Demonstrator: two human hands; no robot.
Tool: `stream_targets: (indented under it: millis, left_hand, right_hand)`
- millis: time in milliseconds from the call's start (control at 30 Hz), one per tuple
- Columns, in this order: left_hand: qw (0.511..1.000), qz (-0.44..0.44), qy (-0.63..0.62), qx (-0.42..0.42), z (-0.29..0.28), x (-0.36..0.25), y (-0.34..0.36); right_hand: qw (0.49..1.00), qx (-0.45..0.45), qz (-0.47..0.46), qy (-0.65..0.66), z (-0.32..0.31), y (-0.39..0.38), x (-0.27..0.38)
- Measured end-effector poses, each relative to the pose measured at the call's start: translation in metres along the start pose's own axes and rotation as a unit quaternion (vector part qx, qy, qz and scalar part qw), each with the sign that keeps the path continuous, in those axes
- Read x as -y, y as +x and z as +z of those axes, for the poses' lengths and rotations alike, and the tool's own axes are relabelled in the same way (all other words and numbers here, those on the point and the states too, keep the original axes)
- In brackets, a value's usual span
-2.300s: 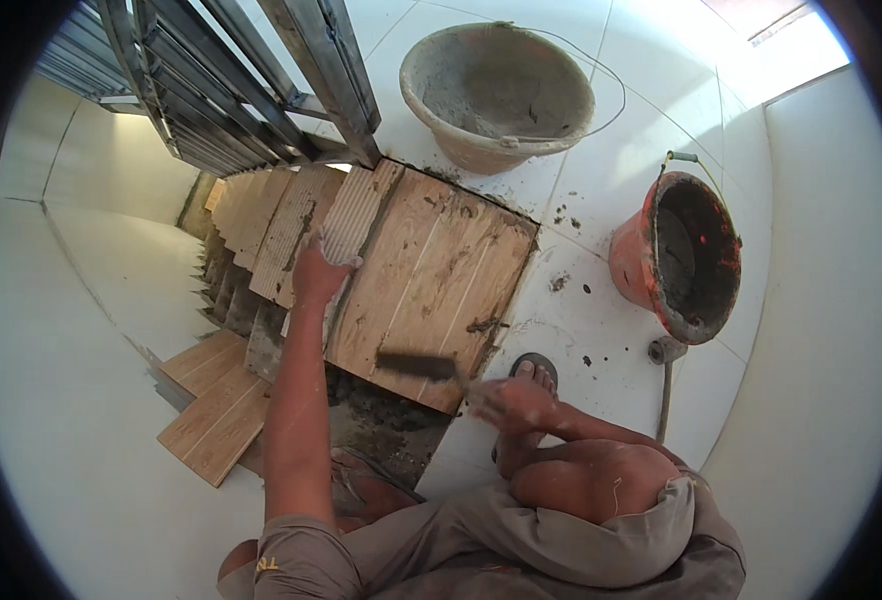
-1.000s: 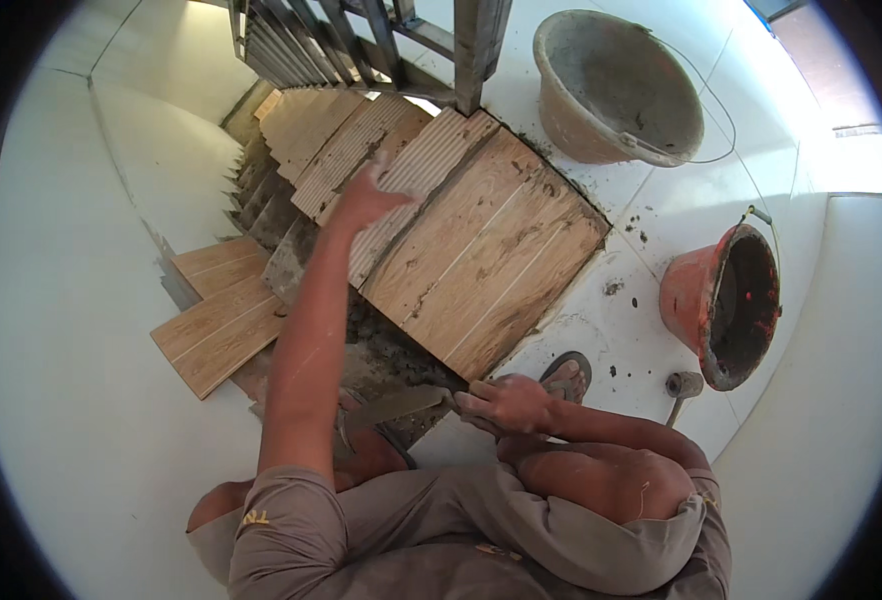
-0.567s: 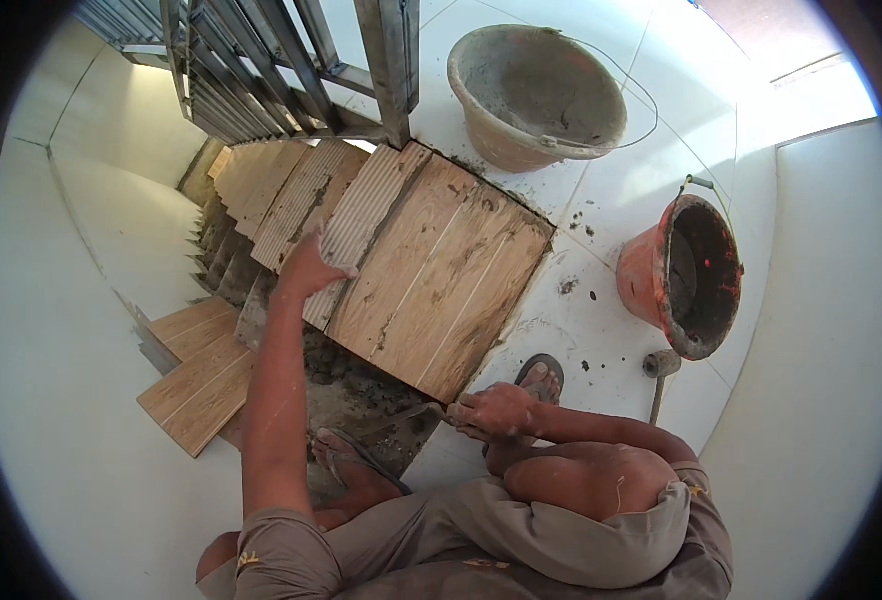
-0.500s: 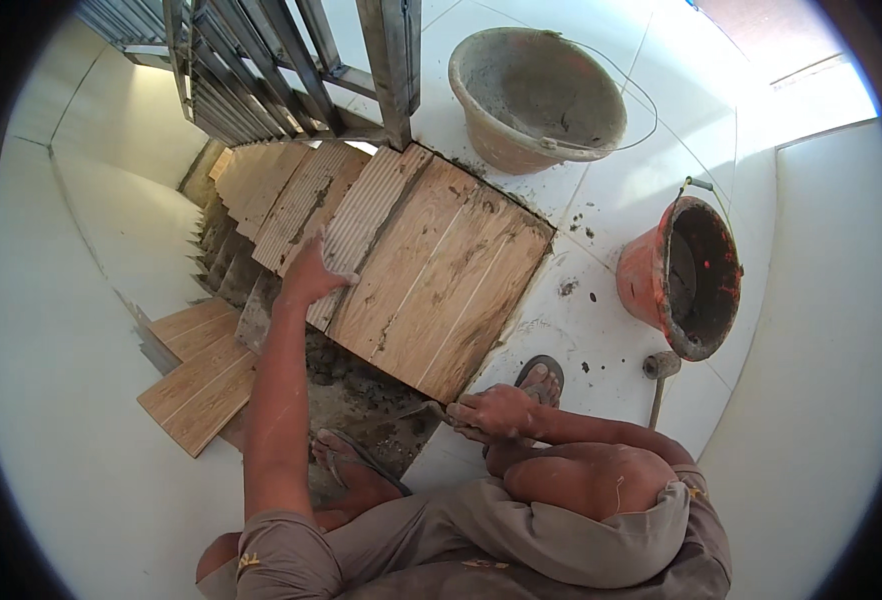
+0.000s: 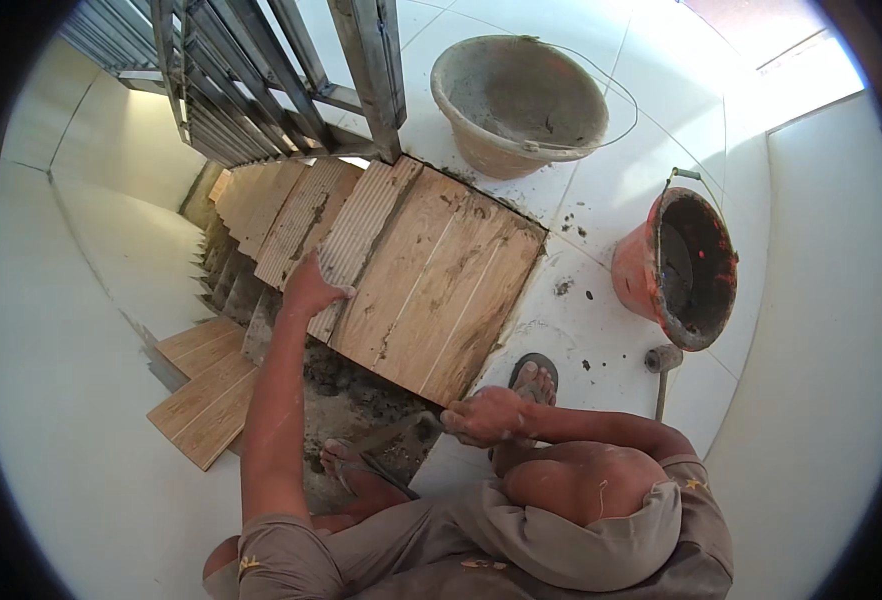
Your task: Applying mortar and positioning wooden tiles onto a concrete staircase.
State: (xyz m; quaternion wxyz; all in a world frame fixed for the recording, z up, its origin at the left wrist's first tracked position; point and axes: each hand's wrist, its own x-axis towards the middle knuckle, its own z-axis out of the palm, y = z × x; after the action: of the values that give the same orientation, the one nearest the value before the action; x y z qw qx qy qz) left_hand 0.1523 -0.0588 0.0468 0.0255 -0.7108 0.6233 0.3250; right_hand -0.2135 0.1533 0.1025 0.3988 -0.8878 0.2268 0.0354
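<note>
My left hand [image 5: 316, 287] rests with fingers spread on the ridged tile strip [image 5: 361, 225] beside a large wood-look tile [image 5: 431, 290] smeared with grey mortar. My right hand [image 5: 481, 415] is closed on the handle of a trowel [image 5: 376, 438], at the large tile's near right corner; the dark blade reaches left over rough concrete [image 5: 336, 380] below that tile's edge. More stair treads [image 5: 266, 200] descend at the upper left, and two loose wood-look planks [image 5: 201, 400] lie at the left.
A grey mortar bucket [image 5: 516, 95] and an orange one [image 5: 666, 270] stand on white floor tiles [image 5: 591, 300], beside a mallet [image 5: 663, 362]. A steel railing [image 5: 281, 80] borders the stairs. Walls [image 5: 71, 290] rise left and right; my sandalled feet [image 5: 533, 372] are among the materials.
The trowel has moved from over the large tile down and left to below its near edge, with my right hand lower. My left hand stays at the ridged strip; the view has shifted about.
</note>
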Motion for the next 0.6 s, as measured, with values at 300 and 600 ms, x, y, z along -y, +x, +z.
stream_targets:
  millis: [300, 600]
  left_hand:
    - [1.000, 0.016, -0.016, -0.020, -0.002, 0.006, -0.005]
    - [0.993, -0.049, -0.105, 0.034, -0.011, 0.000, 0.013]
  right_hand:
    - [0.987, 0.082, 0.127, 0.063, 0.016, 0.022, 0.003]
    - [0.999, 0.006, -0.045, 0.010, 0.012, 0.003, -0.001]
